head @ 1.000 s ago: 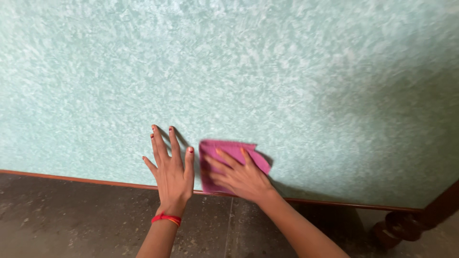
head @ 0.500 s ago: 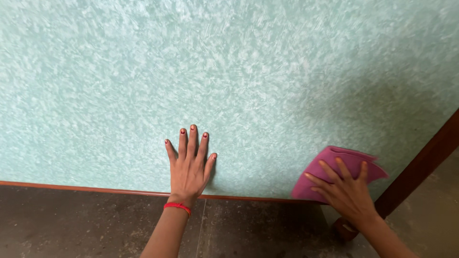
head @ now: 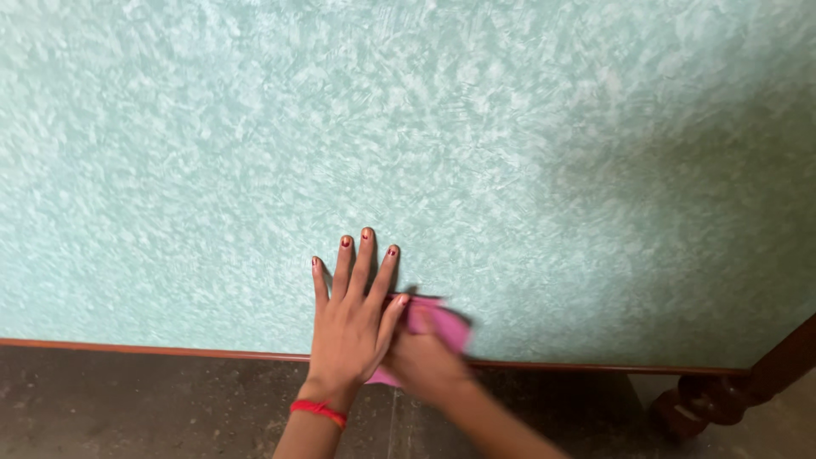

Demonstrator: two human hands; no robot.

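Two hands work close together near the front edge of a worktop (head: 476,153) covered in a mottled pale green-and-white surface. That surface fills most of the head view and is bordered along its near edge by a thin reddish-brown wooden trim (head: 153,349).

Left hand (head: 350,327): it lies flat and open on the worktop, palm down, fingers (head: 366,259) stretched out and close together, pointing away from the person. The nails are painted dark red, and a red thread bracelet (head: 318,410) circles the wrist, which hangs over the trim and the floor.

Right hand (head: 422,363): it sits just beside the left hand, touching or nearly touching its thumb side, and presses down on a pink cloth (head: 442,324). This hand is blurred by motion, so its fingers cannot be told apart, but it is laid over the cloth, not closed into a fist around it.

Pink cloth: it lies on the worktop right at the front edge, partly under the right hand and partly tucked behind the left thumb; a folded corner shows on its right side.

Below the trim is a dark speckled stone floor (head: 127,408). A turned dark wooden leg (head: 718,399) shows at the lower right corner
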